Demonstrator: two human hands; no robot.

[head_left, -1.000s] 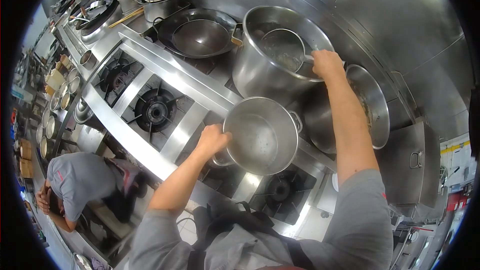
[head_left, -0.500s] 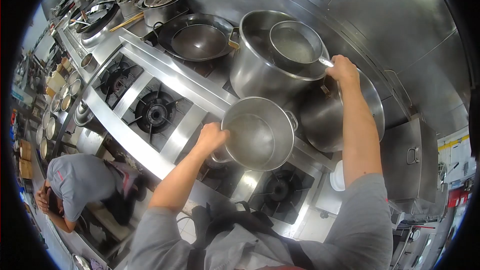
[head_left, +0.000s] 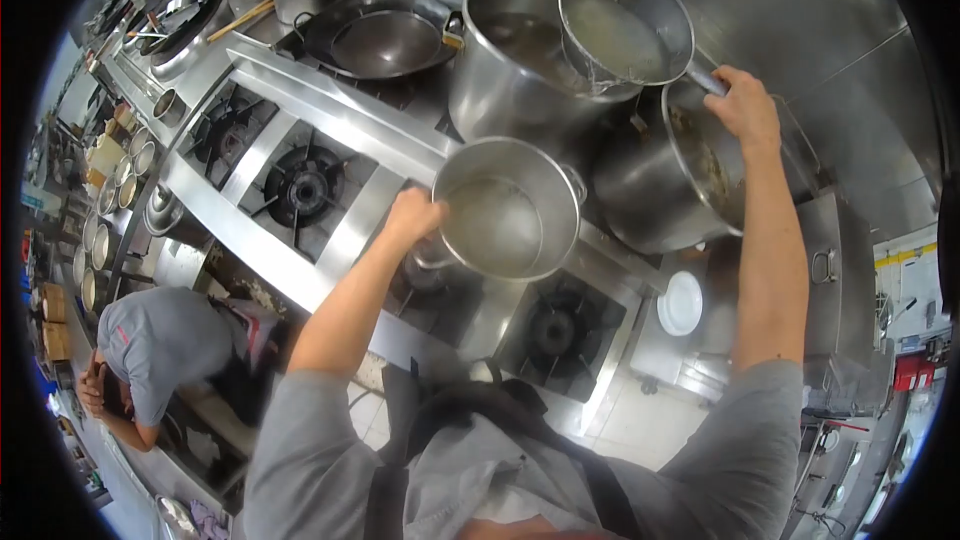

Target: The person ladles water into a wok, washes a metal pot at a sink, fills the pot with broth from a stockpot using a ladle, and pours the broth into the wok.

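My right hand (head_left: 748, 112) grips the handle of a steel saucepan (head_left: 628, 25) holding cloudy liquid. The saucepan is raised over the right rim of a tall stockpot (head_left: 500, 80), which contains brownish liquid. Wet streaks show at the saucepan's lower edge. Closed at the left side of a smaller two-handled pot (head_left: 505, 215) is my left hand (head_left: 417, 216); its fingertips curl over the rim by the handle. Shallow cloudy liquid covers that pot's bottom, and it is held over the stove, in front of the stockpot.
Right of the stockpot stands another large pot (head_left: 650, 180) with residue inside. A wok (head_left: 385, 45) sits at the back left. Burners (head_left: 303, 186) line the stove, and a white plate (head_left: 680, 303) lies at right. A person in grey (head_left: 170, 350) bends down at lower left.
My right hand has lifted the saucepan up and rightward out of the stockpot's mouth. My left hand keeps its hold on the two-handled pot. The camera view has shifted.
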